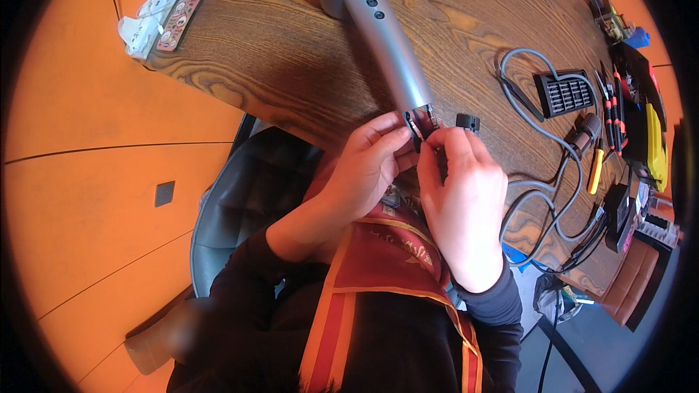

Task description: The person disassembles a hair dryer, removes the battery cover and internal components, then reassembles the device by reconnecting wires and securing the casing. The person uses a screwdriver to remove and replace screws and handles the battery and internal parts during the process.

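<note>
A grey hair dryer (393, 51) with a pink ring on its head lies on the wooden table, its handle pointing toward me. The lower end of the handle is uncovered, and a dark inner part (413, 125) with thin strips sticks out of it. My left hand (370, 164) is closed around this end, thumb along its side. My right hand (466, 185) pinches at the tip of the inner part; its fingertips hide whatever is between them. Just beyond the right hand's knuckles stands a small black cylindrical piece (467, 122).
A grey cable (502, 65) loops over the table's right side. Near it are a bit set (564, 93), several red-and-black screwdrivers (617, 113) and a yellow-handled tool (595, 171). A power strip (149, 25) and a patterned phone case (180, 18) lie far left. A dark chair (233, 204) stands left.
</note>
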Action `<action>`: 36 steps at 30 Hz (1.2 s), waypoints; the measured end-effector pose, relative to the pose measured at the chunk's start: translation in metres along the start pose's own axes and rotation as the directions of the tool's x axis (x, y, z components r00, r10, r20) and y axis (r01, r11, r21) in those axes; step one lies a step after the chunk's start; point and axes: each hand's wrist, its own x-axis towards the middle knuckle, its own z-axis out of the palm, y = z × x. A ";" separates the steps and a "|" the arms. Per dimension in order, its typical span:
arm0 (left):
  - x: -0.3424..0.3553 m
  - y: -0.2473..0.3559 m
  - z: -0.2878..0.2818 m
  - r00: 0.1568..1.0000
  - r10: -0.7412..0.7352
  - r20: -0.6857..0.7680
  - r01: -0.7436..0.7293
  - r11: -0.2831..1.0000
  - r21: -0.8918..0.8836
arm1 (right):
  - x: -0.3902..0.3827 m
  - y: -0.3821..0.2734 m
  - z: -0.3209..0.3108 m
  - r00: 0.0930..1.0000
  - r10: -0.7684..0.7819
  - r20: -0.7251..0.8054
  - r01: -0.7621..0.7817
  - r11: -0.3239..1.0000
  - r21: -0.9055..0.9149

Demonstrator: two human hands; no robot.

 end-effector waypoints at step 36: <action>0.000 -0.012 0.000 0.995 0.072 0.071 -0.071 0.997 -0.014 | 0.003 0.004 0.018 0.976 -0.093 -0.199 0.107 0.992 0.063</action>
